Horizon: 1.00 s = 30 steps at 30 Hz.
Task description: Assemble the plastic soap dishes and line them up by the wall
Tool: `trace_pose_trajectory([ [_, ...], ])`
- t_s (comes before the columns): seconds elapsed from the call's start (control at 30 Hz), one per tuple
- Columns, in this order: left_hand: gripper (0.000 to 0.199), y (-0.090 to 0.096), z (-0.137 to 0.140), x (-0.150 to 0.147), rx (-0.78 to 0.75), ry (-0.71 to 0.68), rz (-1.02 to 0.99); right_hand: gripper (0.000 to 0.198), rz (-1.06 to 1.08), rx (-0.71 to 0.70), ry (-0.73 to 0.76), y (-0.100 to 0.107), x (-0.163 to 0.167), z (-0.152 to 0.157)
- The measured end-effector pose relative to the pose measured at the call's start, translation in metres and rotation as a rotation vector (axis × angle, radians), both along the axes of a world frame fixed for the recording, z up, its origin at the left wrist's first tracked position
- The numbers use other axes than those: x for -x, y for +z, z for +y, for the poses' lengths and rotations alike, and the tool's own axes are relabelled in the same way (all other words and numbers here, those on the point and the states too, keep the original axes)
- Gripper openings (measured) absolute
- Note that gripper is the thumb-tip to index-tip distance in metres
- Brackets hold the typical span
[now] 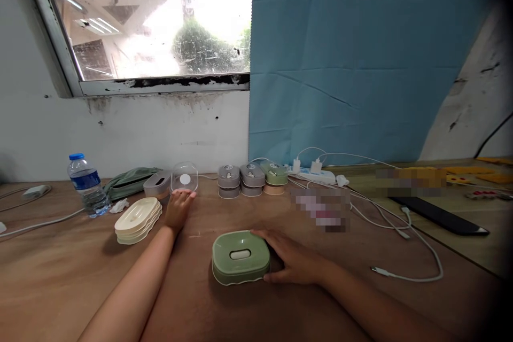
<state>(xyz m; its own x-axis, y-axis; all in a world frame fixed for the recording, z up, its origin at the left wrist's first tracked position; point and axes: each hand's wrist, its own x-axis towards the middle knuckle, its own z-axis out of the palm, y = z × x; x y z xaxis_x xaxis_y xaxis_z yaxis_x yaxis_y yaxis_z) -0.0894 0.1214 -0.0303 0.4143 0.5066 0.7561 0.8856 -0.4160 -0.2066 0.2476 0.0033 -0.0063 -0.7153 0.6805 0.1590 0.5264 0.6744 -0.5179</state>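
Note:
My right hand (294, 259) grips the right side of a green oval plastic box (222, 256), fingers behind and thumb at the front lower edge. The box rests on the table before me, with an oval slot in its top showing something pale inside. Farther off, my left hand (179, 209) has its fingers at the near edge of a clear plastic cover (185, 166) with a white round spot. Left of that hand lies a stack of cream oval trays (138, 216). A grey slotted box (156, 184) sits just beside the clear cover.
Two grey stacked boxes (228, 181) and a green-topped one (276, 175) stand by the wall. A water bottle (88, 184) and a green pouch (128, 181) are at the left. To the right lie a power strip (316, 173), white cables (420, 278) and a black flat object (441, 216).

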Motion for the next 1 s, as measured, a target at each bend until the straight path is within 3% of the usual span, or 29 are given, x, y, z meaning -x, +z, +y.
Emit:
trace_pose_trajectory([
  [0.23, 0.022, 0.010, -0.054, -0.029, -0.125, -0.189, 0.070, 0.081, 0.018, -0.034, -0.007, 0.001, 0.004, 0.000],
  [0.47, 0.017, 0.028, -0.121, -0.063, -0.088, -0.391, -0.348, 0.078, 0.009, -0.124, -0.035, -0.006, 0.003, 0.004],
  [0.57, 0.022, 0.024, -0.132, -0.073, -0.153, -0.460, -0.501, 0.067, 0.100, -0.255, -0.024, -0.005, 0.008, 0.001],
  [0.67, 0.029, 0.016, -0.133, -0.073, -0.232, -0.533, -0.500, 0.049, 0.255, -0.274, 0.016, 0.009, 0.023, -0.010],
  [0.77, 0.027, 0.011, -0.134, -0.070, -0.205, -0.626, -0.414, 0.045, 0.349, -0.151, 0.042, 0.026, 0.040, -0.023],
  [0.83, 0.020, 0.011, -0.139, -0.070, -0.077, -0.678, -0.412, 0.053, 0.389, 0.017, 0.057, 0.032, 0.049, -0.028],
  [0.93, 0.014, 0.014, -0.153, -0.077, 0.129, -0.774, -0.376, 0.063, 0.481, 0.257, 0.066, 0.027, 0.057, -0.031],
  [1.0, 0.015, 0.015, -0.164, -0.084, 0.166, -0.820, -0.302, 0.067, 0.536, 0.392, 0.081, 0.018, 0.061, -0.032],
])
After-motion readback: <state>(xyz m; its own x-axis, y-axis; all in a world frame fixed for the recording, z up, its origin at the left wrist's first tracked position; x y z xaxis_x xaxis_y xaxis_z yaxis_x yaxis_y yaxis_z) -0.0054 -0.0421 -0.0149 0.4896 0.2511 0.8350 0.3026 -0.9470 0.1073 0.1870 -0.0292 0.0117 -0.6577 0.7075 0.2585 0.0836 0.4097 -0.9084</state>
